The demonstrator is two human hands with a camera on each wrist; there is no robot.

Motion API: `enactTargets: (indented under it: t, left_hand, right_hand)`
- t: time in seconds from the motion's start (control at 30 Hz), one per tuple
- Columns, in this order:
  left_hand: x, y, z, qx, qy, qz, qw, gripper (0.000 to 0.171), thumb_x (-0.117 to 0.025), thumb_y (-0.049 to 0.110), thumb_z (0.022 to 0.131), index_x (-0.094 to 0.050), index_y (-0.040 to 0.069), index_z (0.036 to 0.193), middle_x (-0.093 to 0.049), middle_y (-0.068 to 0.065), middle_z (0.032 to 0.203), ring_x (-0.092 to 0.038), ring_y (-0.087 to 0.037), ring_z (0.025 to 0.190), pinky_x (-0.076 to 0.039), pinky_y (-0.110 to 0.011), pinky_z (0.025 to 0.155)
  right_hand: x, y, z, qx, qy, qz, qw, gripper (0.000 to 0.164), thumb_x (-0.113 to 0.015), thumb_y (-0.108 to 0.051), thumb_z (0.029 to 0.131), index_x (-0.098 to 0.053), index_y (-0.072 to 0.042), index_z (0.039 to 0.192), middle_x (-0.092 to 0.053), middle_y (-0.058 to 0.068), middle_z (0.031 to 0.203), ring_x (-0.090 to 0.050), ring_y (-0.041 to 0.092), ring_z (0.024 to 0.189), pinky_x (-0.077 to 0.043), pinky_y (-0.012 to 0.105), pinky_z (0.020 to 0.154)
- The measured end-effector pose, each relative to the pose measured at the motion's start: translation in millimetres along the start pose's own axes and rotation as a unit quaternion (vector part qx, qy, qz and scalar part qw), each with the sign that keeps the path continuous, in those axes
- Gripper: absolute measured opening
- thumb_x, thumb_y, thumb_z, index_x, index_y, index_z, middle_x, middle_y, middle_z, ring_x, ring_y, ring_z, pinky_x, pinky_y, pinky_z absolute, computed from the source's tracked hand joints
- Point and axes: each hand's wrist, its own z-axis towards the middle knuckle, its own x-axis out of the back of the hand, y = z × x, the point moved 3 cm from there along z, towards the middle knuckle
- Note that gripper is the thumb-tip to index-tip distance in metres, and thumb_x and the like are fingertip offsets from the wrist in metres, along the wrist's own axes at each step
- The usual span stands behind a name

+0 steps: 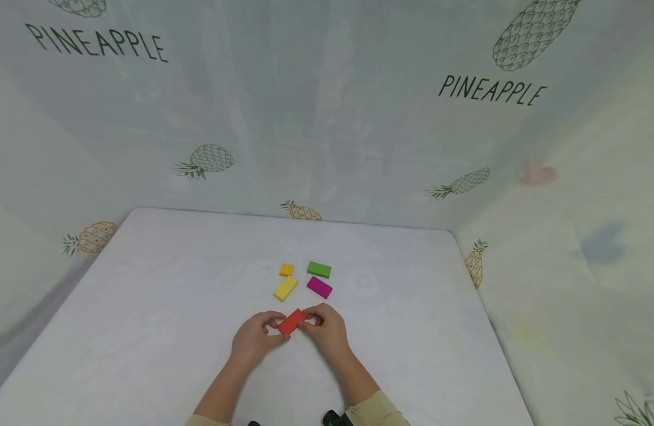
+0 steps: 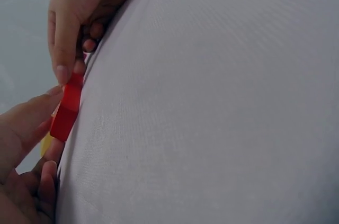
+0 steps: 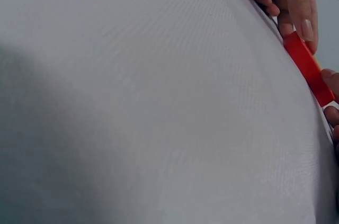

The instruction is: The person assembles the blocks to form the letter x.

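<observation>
Both hands hold one red block (image 1: 292, 322), low over the white table. At its left end, my left hand (image 1: 254, 340) pinches it between thumb and fingers. My right hand (image 1: 329, 331) grips the opposite, upper right end the same way. Seen from the left wrist, the red block (image 2: 65, 115) shows its long narrow side, with fingertips at both ends. The right wrist view catches the red block (image 3: 307, 65) at its right edge, where most of the right hand is cut off.
Just beyond the hands lie a yellow block (image 1: 285, 288), a small orange block (image 1: 287, 270), a green block (image 1: 319, 270) and a magenta block (image 1: 319, 287). The white tabletop (image 1: 146, 296) ends at a pineapple-print curtain (image 1: 284, 118) behind and at the sides.
</observation>
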Motion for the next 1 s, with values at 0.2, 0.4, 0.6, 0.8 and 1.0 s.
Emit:
enactTargets:
  t: [0.2, 0.4, 0.6, 0.8, 1.0]
  left_hand:
    - [-1.8, 1.2, 0.5, -0.005, -0.002, 0.000, 1.0000, 0.043, -0.088, 0.030, 0.071, -0.072, 0.023, 0.111, -0.057, 0.010, 0.083, -0.048, -0.015, 0.079, -0.041, -0.030, 0.062]
    - [-2.0, 2.9, -0.7, -0.007, -0.001, 0.008, 0.9999, 0.042, -0.086, 0.026, 0.073, -0.073, 0.024, 0.113, -0.057, 0.008, 0.085, -0.048, -0.016, 0.080, -0.041, -0.030, 0.063]
    - [-0.7, 3.3, -2.2, 0.005, -0.004, 0.004, 1.0000, 0.041, -0.084, 0.024, 0.076, -0.074, 0.026, 0.115, -0.059, 0.006, 0.088, -0.049, -0.016, 0.079, -0.041, -0.030, 0.062]
    - [1.8, 3.6, -3.9, 0.000, -0.008, 0.005, 1.0000, 0.039, -0.082, 0.023, 0.078, -0.074, 0.024, 0.115, -0.060, 0.006, 0.089, -0.048, -0.016, 0.078, -0.041, -0.031, 0.062]
    - [1.1, 4.8, -4.6, -0.015, -0.004, 0.017, 0.9997, 0.040, -0.083, 0.022, 0.077, -0.074, 0.025, 0.116, -0.056, 0.005, 0.083, -0.047, -0.016, 0.075, -0.040, -0.030, 0.061]
  right_hand:
    - [-1.3, 1.9, -0.4, -0.002, -0.005, -0.017, 1.000, 0.022, -0.083, -0.030, 0.079, -0.077, -0.020, 0.098, -0.059, -0.014, 0.082, -0.047, 0.006, 0.067, -0.042, 0.022, 0.059]
    - [-2.6, 0.6, 0.1, -0.003, -0.006, -0.020, 1.000, 0.023, -0.083, -0.031, 0.078, -0.078, -0.021, 0.098, -0.060, -0.014, 0.083, -0.047, 0.005, 0.067, -0.042, 0.022, 0.059]
    - [-3.0, -1.1, -0.9, 0.005, -0.001, -0.020, 1.000, 0.022, -0.083, -0.031, 0.078, -0.078, -0.020, 0.097, -0.060, -0.014, 0.082, -0.047, 0.005, 0.066, -0.042, 0.022, 0.059]
    - [-3.8, -1.1, -1.3, 0.007, 0.001, -0.020, 1.000, 0.022, -0.083, -0.032, 0.078, -0.078, -0.021, 0.096, -0.059, -0.015, 0.081, -0.047, 0.004, 0.067, -0.042, 0.021, 0.058]
    - [0.0, -3.4, 5.6, -0.052, -0.029, 0.058, 0.997, 0.020, -0.081, -0.027, 0.081, -0.078, -0.017, 0.098, -0.062, -0.009, 0.084, -0.050, 0.010, 0.073, -0.043, 0.023, 0.062]
